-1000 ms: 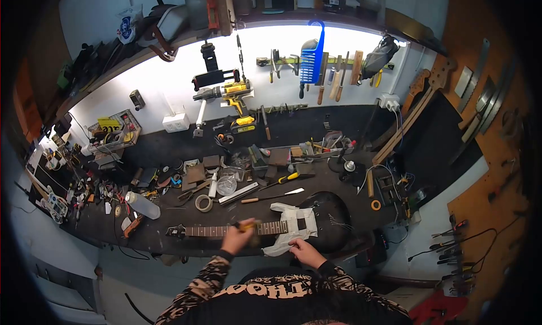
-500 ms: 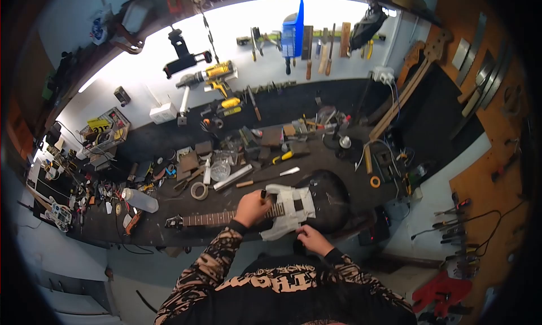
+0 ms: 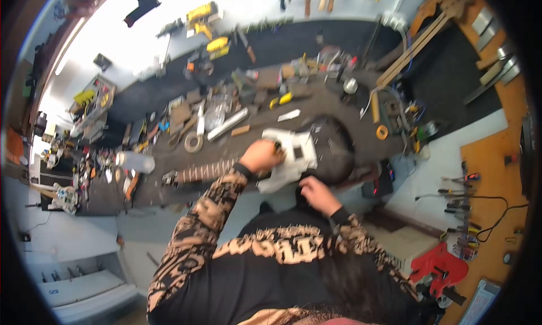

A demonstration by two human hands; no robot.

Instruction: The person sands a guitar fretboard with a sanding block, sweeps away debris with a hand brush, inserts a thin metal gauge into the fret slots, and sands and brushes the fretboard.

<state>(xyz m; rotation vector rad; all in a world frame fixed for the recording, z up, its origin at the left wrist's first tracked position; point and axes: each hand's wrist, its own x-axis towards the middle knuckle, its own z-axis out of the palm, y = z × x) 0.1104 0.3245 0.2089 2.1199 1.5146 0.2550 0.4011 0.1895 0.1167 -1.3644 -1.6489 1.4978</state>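
Observation:
A black electric guitar [image 3: 330,147] lies on the bench, its neck [image 3: 206,170] pointing left. Pale masking tape and paper [image 3: 288,156] cover part of its body around the pickup openings. My left hand [image 3: 261,156] is over the neck end of the body, its fingers closed around a small dark object too blurred to name. Beside the lower edge of the body is my right hand [image 3: 320,195], fingers loosely bent and apart, with nothing visible in them.
Behind the guitar lie a tape roll [image 3: 193,143], a yellow-handled knife [image 3: 281,100] and a white bar [image 3: 228,124]. A plastic bottle [image 3: 135,162] lies at left among many small tools. An orange tape ring [image 3: 382,133] sits at right. A red tool [image 3: 437,268] is at lower right.
The camera has tilted downward, so the bench appears higher and blurred. My left hand stays over the guitar; my right hand has drawn slightly away from the body's lower edge.

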